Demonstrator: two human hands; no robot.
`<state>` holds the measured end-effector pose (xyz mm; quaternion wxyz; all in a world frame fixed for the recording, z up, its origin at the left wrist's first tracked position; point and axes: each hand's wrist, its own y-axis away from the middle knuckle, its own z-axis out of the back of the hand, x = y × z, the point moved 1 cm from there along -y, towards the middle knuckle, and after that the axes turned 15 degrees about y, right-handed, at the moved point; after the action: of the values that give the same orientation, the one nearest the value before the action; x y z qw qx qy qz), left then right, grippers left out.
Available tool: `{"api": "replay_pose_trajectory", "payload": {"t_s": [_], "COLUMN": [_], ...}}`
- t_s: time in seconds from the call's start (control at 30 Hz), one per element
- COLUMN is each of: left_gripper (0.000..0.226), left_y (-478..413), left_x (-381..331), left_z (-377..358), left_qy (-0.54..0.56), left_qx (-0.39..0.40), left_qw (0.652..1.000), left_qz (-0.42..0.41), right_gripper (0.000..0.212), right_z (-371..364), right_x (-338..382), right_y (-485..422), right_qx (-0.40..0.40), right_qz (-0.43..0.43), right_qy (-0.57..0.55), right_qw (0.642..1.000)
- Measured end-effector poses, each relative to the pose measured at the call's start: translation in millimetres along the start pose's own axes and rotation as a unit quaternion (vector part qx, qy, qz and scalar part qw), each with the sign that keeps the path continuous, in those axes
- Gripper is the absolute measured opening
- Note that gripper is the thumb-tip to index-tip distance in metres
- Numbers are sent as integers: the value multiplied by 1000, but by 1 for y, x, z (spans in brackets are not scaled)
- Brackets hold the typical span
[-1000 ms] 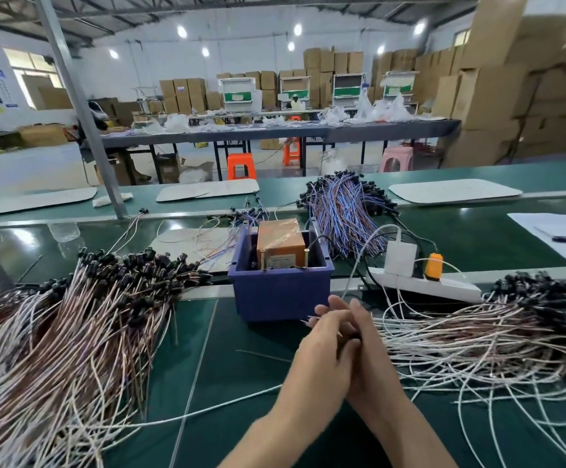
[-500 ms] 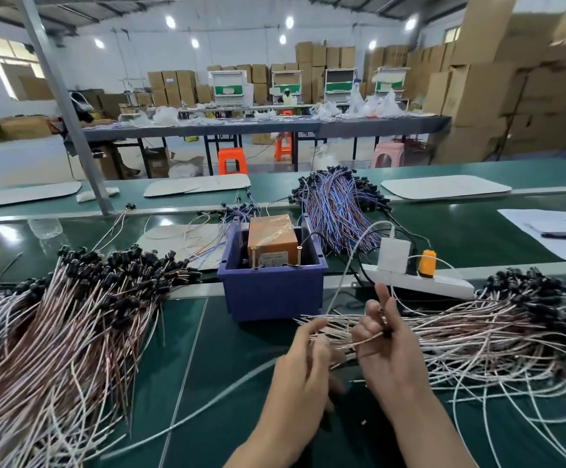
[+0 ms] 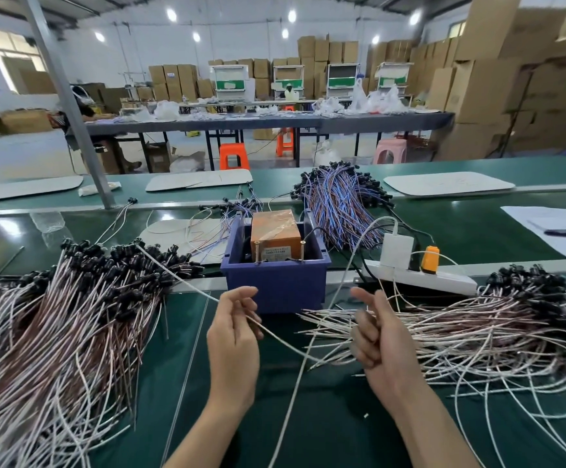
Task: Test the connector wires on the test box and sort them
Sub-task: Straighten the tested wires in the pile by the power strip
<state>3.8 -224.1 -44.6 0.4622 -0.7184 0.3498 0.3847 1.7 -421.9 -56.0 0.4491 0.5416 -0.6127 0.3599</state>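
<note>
The test box [image 3: 275, 235], orange-brown and taped, sits in a blue bin [image 3: 274, 287] straight ahead, with two brass posts at its front. My left hand [image 3: 234, 342] pinches one white connector wire [image 3: 177, 280] that slants from over the left pile [image 3: 72, 315] through my fingers towards my right hand [image 3: 381, 346]. My right hand has its fingers curled and thumb up, beside the bare ends of the right pile [image 3: 477, 336]. Whether it grips the wire's near end is unclear.
A heap of blue and purple wires [image 3: 339, 204] lies behind the bin. A white power strip [image 3: 443, 282] with a white adapter [image 3: 397, 246] and an orange plug [image 3: 430, 259] sits to the right. Papers [image 3: 551, 228] lie at the far right.
My hands were pressed together, then parted. My left hand closed on a wire and drew it left over the left pile, while my right hand curled its fingers.
</note>
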Motion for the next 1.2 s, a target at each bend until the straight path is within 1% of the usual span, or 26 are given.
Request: {"api": "replay_pose_trajectory", "payload": {"t_s": [0.03, 0.07, 0.1, 0.13, 0.17, 0.2, 0.23, 0.33, 0.43, 0.5, 0.53, 0.6, 0.63, 0.67, 0.9, 0.97, 1.03, 1.1, 1.2], "left_gripper": [52, 54, 56, 58, 58, 57, 55, 47, 45, 43, 43, 47, 49, 50, 53, 50, 43, 40, 53], "left_y": [2, 5, 7, 9, 11, 11, 11, 6, 4, 6, 8, 11, 11, 12, 15, 14, 11, 9, 8], "left_x": [0, -1, -1, -2, -2, -2, -4, -7, -10, -12, -12, -10, -9, -8, -5, -5, -6, -6, -6], "left_z": [-1, -3, -6, -8, -10, -11, -11, -9, -8, -10, -10, -11, -11, -11, -17, -17, -15, -11, -6], "left_qy": [-2, -4, -7, -7, -5, 1, 13, 66, 90, 94, 93, 82, 75, 70, 65, 70, 73, 45, -49], "left_qx": [15, 34, 53, 70, 80, 85, 82, 59, 50, 57, 63, 72, 73, 73, 89, 88, 71, 51, 60], "left_qw": [1000, 999, 998, 997, 996, 996, 996, 996, 994, 993, 993, 992, 992, 992, 991, 991, 993, 997, 996], "left_qz": [-6, -12, -17, -21, -22, -19, -10, 27, 33, 36, 41, 57, 64, 69, 74, 70, 63, 40, -36], "right_gripper": [37, 32, 28, 26, 25, 24, 23, 17, 18, 18, 18, 22, 26, 29, 25, 24, 20, 17, 15], "right_z": [-6, -13, -19, -24, -29, -33, -36, -38, -35, -38, -40, -44, -45, -46, -48, -49, -49, -47, -43], "right_x": [-2, -4, -7, -11, -14, -17, -18, -22, -26, -27, -28, -30, -31, -32, -38, -38, -38, -37, -38], "right_y": [3, 7, 11, 15, 19, 22, 24, 25, 23, 21, 20, 18, 17, 16, 16, 17, 18, 18, 17], "right_qx": [14, 24, 22, 11, 5, 8, 15, 37, 38, 58, 75, 109, 122, 131, 131, 127, 109, 75, 20], "right_qz": [21, 58, 108, 164, 217, 255, 274, 261, 253, 247, 238, 217, 208, 201, 226, 237, 238, 221, 212], "right_qy": [77, 167, 265, 355, 422, 460, 481, 522, 567, 596, 621, 682, 703, 715, 745, 738, 717, 686, 634], "right_qw": [997, 984, 958, 920, 880, 850, 833, 811, 783, 762, 743, 690, 669, 657, 614, 619, 646, 689, 743]}}
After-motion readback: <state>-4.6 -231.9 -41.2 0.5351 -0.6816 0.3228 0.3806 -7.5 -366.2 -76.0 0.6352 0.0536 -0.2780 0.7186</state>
